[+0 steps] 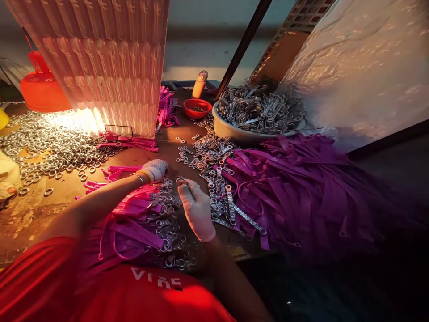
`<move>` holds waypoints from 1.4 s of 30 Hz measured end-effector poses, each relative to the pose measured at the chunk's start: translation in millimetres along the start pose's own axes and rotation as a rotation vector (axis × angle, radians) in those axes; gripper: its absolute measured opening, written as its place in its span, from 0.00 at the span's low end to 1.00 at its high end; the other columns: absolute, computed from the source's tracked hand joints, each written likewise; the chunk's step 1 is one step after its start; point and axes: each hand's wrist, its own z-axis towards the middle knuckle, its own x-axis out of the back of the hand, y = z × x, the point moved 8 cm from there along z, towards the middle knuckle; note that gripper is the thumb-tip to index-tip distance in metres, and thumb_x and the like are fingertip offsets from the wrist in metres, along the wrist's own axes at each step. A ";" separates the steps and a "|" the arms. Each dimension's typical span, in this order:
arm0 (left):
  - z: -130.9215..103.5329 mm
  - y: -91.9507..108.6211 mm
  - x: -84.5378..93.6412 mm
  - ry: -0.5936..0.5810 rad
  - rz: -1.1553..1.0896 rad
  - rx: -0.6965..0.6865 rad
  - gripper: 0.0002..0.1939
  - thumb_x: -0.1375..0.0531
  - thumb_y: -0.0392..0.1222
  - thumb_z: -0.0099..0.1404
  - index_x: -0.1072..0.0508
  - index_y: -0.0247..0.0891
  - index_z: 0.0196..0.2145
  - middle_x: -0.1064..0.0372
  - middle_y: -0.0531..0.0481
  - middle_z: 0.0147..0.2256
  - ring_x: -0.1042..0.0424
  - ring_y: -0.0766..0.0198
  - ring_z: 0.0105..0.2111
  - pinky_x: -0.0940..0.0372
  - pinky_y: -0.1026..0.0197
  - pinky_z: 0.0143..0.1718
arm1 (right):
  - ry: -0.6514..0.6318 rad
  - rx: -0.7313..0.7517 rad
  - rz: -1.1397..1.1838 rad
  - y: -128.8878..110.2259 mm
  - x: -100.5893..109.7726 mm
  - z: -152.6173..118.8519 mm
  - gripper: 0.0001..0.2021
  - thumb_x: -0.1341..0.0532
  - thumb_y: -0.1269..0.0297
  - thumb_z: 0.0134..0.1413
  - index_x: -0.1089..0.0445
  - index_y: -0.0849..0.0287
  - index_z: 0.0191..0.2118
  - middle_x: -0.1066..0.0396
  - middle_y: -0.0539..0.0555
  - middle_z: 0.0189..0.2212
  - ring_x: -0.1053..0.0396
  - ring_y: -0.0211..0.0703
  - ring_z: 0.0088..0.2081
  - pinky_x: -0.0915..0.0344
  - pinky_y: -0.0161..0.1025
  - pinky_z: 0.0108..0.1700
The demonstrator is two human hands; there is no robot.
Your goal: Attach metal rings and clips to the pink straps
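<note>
My right hand, in a white glove, is closed with thumb and fingers pinching a small metal ring at their tips. Just left of it, my left hand is gloved too, its fingers curled in; what they hold, if anything, is hidden. Below both hands lies a heap of pink-purple straps, their right ends carrying metal rings. Beside my right hand, linked metal ring pieces lie against a larger pile of purple straps.
Loose metal rings cover the left of the worktable under a red lamp and a ridged clear plastic panel. Behind stand a wide basin heaped with metal chain pieces, a red bowl and a bottle.
</note>
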 end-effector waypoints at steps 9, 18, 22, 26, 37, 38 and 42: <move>-131.3 -12.3 48.6 -0.028 -0.876 0.116 0.10 0.37 0.46 0.62 0.28 0.36 0.35 0.32 0.51 0.27 0.48 0.75 0.14 0.56 0.69 0.14 | -0.200 0.378 -0.211 -54.1 -45.7 2.8 0.16 0.48 0.63 0.69 0.29 0.57 0.54 0.22 0.56 0.47 0.26 0.45 0.48 0.35 0.39 0.51; -220.0 -11.7 20.6 0.174 -0.715 0.052 0.16 0.40 0.51 0.65 0.35 0.38 0.26 0.41 0.57 0.18 0.47 0.72 0.16 0.49 0.68 0.18 | -0.387 0.722 -0.856 -94.5 -88.5 -49.7 0.14 0.47 0.68 0.67 0.26 0.61 0.50 0.24 0.57 0.30 0.29 0.45 0.30 0.46 0.39 0.32; -227.4 -9.9 21.6 0.174 -0.393 -0.117 0.05 0.38 0.39 0.60 0.26 0.37 0.28 0.27 0.50 0.28 0.34 0.65 0.28 0.39 0.65 0.30 | -0.392 0.710 -0.892 -98.1 -91.1 -56.9 0.14 0.48 0.68 0.67 0.26 0.60 0.48 0.25 0.58 0.30 0.29 0.46 0.31 0.46 0.40 0.32; -230.9 -20.6 18.0 0.132 -0.618 -0.029 0.09 0.38 0.44 0.60 0.25 0.36 0.28 0.32 0.51 0.23 0.39 0.67 0.23 0.44 0.66 0.24 | -0.436 0.592 -0.776 -100.0 -90.9 -54.7 0.15 0.47 0.66 0.68 0.30 0.60 0.54 0.22 0.59 0.40 0.26 0.47 0.39 0.40 0.39 0.39; -235.3 -18.0 19.0 0.259 -0.420 -0.068 0.13 0.41 0.44 0.66 0.25 0.34 0.28 0.31 0.52 0.24 0.39 0.68 0.26 0.45 0.66 0.27 | -0.667 0.532 -1.024 -82.0 -105.3 -52.3 0.14 0.45 0.58 0.66 0.29 0.64 0.43 0.22 0.62 0.30 0.24 0.53 0.33 0.44 0.39 0.30; -233.4 -18.0 18.2 0.253 -0.396 -0.076 0.12 0.41 0.43 0.66 0.25 0.34 0.28 0.30 0.52 0.25 0.37 0.67 0.27 0.44 0.66 0.28 | -0.673 0.578 -1.037 -81.7 -106.9 -53.4 0.14 0.46 0.59 0.66 0.29 0.65 0.42 0.23 0.63 0.29 0.24 0.52 0.31 0.45 0.39 0.30; -225.0 -11.8 26.1 0.214 -0.320 -0.106 0.10 0.41 0.40 0.65 0.23 0.35 0.31 0.27 0.50 0.27 0.34 0.64 0.28 0.42 0.65 0.30 | -0.664 0.678 -1.035 -82.4 -110.1 -51.7 0.10 0.45 0.64 0.63 0.30 0.66 0.39 0.24 0.63 0.26 0.27 0.49 0.27 0.49 0.38 0.28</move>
